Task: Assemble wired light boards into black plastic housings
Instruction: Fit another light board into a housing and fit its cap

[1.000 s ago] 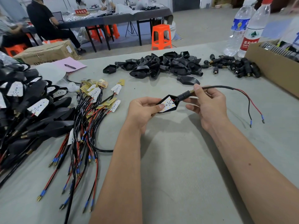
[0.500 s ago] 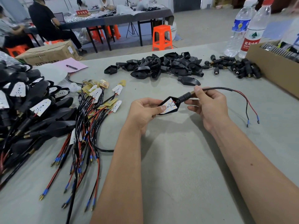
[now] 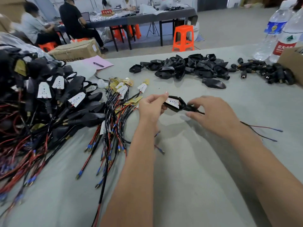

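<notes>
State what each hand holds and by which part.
The left hand pinches the black housing at its wide end. The right hand holds the housing's stem end, where the wire exits.

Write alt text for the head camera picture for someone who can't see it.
The left hand grips a black housing with a white light board inside while the right hand reaches to its stem; wired boards lie left, empty housings beyond.

- I count two hands: left [image 3: 151, 106], right [image 3: 213, 115]
- one housing [image 3: 174, 104] held, one light board [image 3: 172, 101] in it
- two water bottles [image 3: 271, 32]
- one orange stool [image 3: 183, 38] clear
- one pink sheet [image 3: 98, 63], one pen [image 3: 98, 64]
- loose housings pile [image 3: 188, 68]: too many to count
</notes>
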A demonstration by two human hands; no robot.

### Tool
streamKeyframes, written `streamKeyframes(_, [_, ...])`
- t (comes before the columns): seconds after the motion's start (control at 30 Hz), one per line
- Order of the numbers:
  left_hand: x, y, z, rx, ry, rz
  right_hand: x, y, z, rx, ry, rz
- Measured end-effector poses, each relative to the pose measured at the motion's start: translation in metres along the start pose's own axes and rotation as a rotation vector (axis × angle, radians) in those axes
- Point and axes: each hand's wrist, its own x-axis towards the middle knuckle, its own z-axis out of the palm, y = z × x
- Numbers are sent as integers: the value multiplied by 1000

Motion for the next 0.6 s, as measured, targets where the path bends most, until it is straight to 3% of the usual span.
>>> streamKeyframes(0.3, [-11,48,-82,-130,77,15,34,-93,33,305,-212,-115])
streamKeyframes(0.47, [-35,74,-143,46,-81,-144,64,-184,68,884,-135,128])
streamKeyframes(0.6, [-47,86,-192,62,-132,-193,93,-257,87,718,52,49])
